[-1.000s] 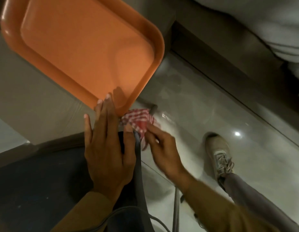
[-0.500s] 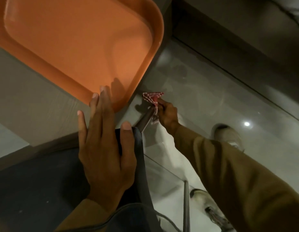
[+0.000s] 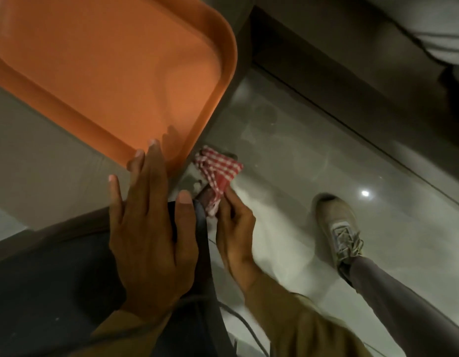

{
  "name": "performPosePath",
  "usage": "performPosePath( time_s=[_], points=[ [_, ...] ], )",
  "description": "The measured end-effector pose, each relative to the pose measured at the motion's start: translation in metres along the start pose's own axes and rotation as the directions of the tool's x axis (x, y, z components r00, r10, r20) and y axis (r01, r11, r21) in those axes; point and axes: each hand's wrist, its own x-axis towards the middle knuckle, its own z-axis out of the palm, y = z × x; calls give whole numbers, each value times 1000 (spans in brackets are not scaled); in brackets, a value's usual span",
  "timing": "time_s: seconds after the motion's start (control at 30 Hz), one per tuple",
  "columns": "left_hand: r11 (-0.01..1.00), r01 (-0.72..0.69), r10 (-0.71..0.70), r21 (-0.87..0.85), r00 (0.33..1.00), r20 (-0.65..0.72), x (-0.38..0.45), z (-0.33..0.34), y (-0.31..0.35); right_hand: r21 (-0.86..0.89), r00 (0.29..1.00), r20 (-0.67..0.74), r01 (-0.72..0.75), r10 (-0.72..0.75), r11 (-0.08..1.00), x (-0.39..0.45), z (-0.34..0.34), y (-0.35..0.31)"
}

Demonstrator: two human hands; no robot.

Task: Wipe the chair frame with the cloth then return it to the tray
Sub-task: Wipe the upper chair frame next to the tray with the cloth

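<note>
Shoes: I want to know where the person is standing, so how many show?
1. One shoe stands on the glossy floor at right, beyond the right hand. The other foot may be hidden.

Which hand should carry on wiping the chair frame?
The right hand: it already pinches the red-and-white checked cloth at the frame, below the orange plastic tray. The left hand lies flat on the dark seat, steadying it.
</note>
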Motion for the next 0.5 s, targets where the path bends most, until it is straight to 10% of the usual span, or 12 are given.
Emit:
performPosePath(
  time_s=[0.1,0.27,0.33,0.5],
  points=[
    [1000,3,-3,-23,1000,0,-2,1,0,-333,992,-75,71,-101,940,52,3,6],
    [1000,18,-17,-23,1000,22,-1,0,1,-264,964,-266,-97,25,960,95,11,-4],
    [1000,22,-22,-13,999,32,1,-3,2,-269,982,-180,-100,52,958,64,15,-12],
    [999,27,-29,43,999,41,3,-5,4,-451,898,248,438,-362,778,-56,-9,-34]
  ],
)
